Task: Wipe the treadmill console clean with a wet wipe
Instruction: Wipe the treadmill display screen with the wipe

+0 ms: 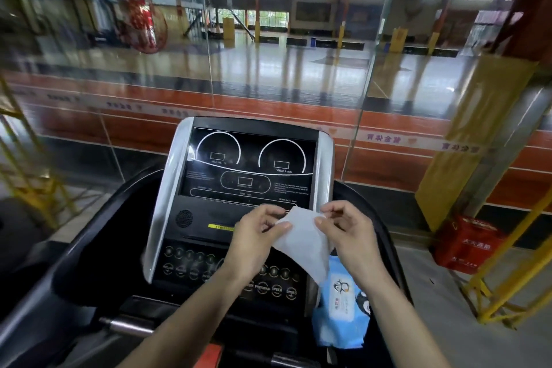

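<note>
Above black console (251, 164), both hands spread wipe (301, 242); glass-walled gym behind.

Your left hand (257, 236) and right hand (348, 230) pinch the top corners of a white wet wipe (301, 243), holding it spread in the air just in front of the treadmill console (251, 167). The wipe hangs down over the console's lower button panel (191, 263). A blue wipes pack (340, 311) rests at the near right of the console, under your right forearm. A red crate (466, 243) sits on the floor, far right.
</note>
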`<state>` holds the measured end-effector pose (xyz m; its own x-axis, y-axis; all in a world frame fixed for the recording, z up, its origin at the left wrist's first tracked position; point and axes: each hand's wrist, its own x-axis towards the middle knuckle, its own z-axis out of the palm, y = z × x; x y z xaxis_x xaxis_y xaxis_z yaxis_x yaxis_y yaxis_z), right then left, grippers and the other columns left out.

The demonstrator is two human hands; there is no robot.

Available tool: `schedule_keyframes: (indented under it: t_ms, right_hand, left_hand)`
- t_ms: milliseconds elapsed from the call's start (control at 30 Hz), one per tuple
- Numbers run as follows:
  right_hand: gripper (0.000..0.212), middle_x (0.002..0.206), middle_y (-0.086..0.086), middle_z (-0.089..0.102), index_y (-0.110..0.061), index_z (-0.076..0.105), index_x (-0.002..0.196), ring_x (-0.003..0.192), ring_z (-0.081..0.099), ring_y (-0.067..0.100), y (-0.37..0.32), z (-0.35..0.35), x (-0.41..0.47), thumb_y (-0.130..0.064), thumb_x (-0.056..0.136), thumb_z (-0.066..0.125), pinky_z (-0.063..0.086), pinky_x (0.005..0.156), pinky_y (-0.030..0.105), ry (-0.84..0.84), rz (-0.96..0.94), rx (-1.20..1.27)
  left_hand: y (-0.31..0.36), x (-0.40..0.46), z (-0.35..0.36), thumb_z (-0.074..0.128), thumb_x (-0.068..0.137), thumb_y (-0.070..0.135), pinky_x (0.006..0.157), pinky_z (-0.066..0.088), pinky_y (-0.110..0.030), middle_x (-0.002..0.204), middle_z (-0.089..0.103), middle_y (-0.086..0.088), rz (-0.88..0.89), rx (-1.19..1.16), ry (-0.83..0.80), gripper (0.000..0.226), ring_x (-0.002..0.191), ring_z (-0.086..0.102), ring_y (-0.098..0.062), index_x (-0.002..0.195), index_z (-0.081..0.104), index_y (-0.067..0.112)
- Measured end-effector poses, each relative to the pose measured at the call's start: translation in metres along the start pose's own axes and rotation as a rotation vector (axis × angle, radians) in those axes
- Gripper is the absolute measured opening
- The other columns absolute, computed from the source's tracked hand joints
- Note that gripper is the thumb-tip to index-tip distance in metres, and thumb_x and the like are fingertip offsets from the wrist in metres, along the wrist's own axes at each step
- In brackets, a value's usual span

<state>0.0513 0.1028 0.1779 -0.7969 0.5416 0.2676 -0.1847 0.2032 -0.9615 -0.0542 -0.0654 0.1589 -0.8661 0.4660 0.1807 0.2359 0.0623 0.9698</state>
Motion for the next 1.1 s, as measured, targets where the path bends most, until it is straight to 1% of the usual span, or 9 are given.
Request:
schedule_keyframes:
  t_ms: [100,267,367,500,600,767,867,933,1100]
  right_hand:
    - [0.019,0.088,0.008,0.071,-0.018,0.072,0.093,0.076,0.063,0.01,-0.008,0.026,0.014,0.0,0.089,0.078,0.051,0.073,0.021,-0.038,-0.024,0.0]
    - [0.018,0.099,-0.008,0.075,-0.026,0.073,0.096,0.088,0.069,0.013,-0.015,0.065,0.037,-0.008,0.094,0.075,0.053,0.082,0.022,-0.14,-0.069,-0.134]
    - [0.018,0.108,-0.009,0.074,-0.032,0.075,0.098,0.097,0.07,0.012,-0.016,0.084,0.046,-0.014,0.094,0.076,0.054,0.09,0.029,-0.175,-0.085,-0.198]
    - [0.028,0.117,-0.015,0.071,-0.041,0.073,0.113,0.105,0.066,0.009,-0.02,0.106,0.054,-0.022,0.093,0.078,0.053,0.096,0.025,-0.201,-0.102,-0.25]
    - [0.038,0.108,-0.011,0.071,-0.046,0.07,0.119,0.099,0.065,0.013,-0.024,0.121,0.06,-0.021,0.091,0.079,0.054,0.092,0.03,-0.249,-0.073,-0.251]
    - [0.035,0.081,-0.014,0.062,-0.038,0.074,0.114,0.072,0.053,-0.002,-0.034,0.148,0.063,-0.012,0.091,0.079,0.043,0.073,0.013,-0.237,-0.148,-0.307]
    - [0.018,0.083,-0.012,0.065,-0.033,0.079,0.096,0.072,0.055,-0.001,-0.037,0.16,0.068,-0.015,0.091,0.078,0.04,0.069,0.013,-0.193,-0.202,-0.409]
    - [0.014,0.083,-0.013,0.064,-0.031,0.078,0.086,0.074,0.057,0.003,-0.037,0.166,0.072,-0.018,0.092,0.077,0.039,0.069,0.014,-0.172,-0.224,-0.447]
    - [0.015,0.089,-0.015,0.068,-0.026,0.075,0.085,0.084,0.062,0.003,-0.043,0.182,0.079,-0.017,0.097,0.071,0.043,0.073,0.014,-0.175,-0.232,-0.456]
  left_hand:
    - [0.009,0.009,-0.032,0.08,0.09,0.023,0.089,0.056,-0.03,0.087,0.076,0.005,0.017,0.018,0.028,0.01,0.09,0.072,-0.011,0.099,0.076,0.027]
    - [0.024,0.031,-0.076,0.076,0.093,0.015,0.082,0.053,-0.025,0.091,0.077,0.004,0.068,-0.067,0.033,0.006,0.09,0.072,-0.01,0.089,0.073,0.019]
    - [0.029,0.049,-0.099,0.074,0.095,0.018,0.083,0.054,-0.03,0.09,0.077,0.002,0.093,-0.052,-0.013,0.011,0.092,0.072,-0.013,0.087,0.072,0.025]
    - [0.036,0.071,-0.124,0.067,0.1,0.02,0.084,0.057,-0.037,0.083,0.075,-0.007,0.136,-0.01,-0.143,0.01,0.081,0.072,-0.019,0.09,0.067,0.022]
    - [0.043,0.087,-0.141,0.067,0.099,0.015,0.078,0.053,-0.029,0.078,0.072,0.002,0.174,0.004,-0.167,0.012,0.076,0.068,-0.012,0.088,0.066,0.02]
    - [0.046,0.106,-0.164,0.064,0.101,0.011,0.067,0.047,-0.013,0.081,0.071,0.003,0.204,0.014,-0.177,0.009,0.071,0.064,-0.004,0.096,0.066,0.019]
    - [0.034,0.118,-0.178,0.066,0.099,0.019,0.074,0.046,-0.014,0.084,0.07,0.014,0.223,0.1,-0.181,0.017,0.08,0.064,-0.003,0.094,0.066,0.036]
    - [0.027,0.122,-0.187,0.067,0.099,0.024,0.077,0.046,-0.014,0.09,0.07,0.015,0.211,0.146,-0.198,0.012,0.086,0.064,-0.004,0.097,0.066,0.036]
    - [0.014,0.116,-0.202,0.069,0.098,0.027,0.076,0.042,-0.008,0.106,0.067,0.015,0.228,0.143,-0.229,0.011,0.084,0.056,0.014,0.105,0.066,0.035]
